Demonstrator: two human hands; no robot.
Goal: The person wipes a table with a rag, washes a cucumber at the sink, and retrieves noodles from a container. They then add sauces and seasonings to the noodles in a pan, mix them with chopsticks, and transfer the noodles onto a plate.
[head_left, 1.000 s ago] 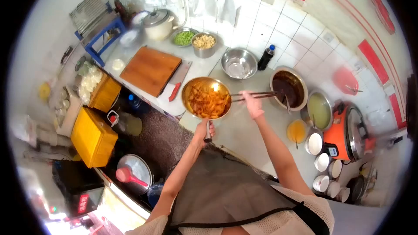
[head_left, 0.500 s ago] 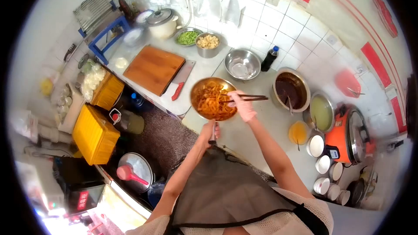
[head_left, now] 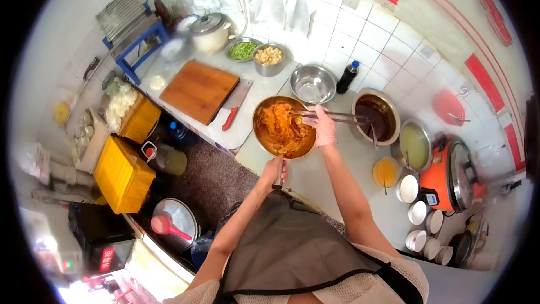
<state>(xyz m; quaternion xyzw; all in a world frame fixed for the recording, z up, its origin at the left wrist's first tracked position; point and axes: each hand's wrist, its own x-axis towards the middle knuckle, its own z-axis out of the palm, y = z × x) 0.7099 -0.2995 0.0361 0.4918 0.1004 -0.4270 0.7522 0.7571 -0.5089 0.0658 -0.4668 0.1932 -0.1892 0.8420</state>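
My left hand (head_left: 273,172) is closed round the handle of a metal pan (head_left: 260,138) on the counter's near side. Reddish-orange noodle-like strips (head_left: 279,124) lie in the pan. My right hand (head_left: 323,128), in a thin clear glove, grips long dark chopsticks (head_left: 343,117). Their tips reach into the food at the pan's right side, and their back ends extend over a pot of dark sauce (head_left: 368,115). Just behind the pan sits a shiny steel bowl (head_left: 313,83).
Left of the pan are a wooden cutting board (head_left: 199,90) and a red-handled cleaver (head_left: 230,117). A dark bottle (head_left: 347,77) stands by the wall. On the right are a pot of greenish liquid (head_left: 415,145), an orange cooker (head_left: 444,169) and several white bowls (head_left: 416,212).
My right hand and the chopsticks have shifted right and slightly up, with the chopsticks now showing more length. The pan has moved a little right, and the strips inside are rearranged.
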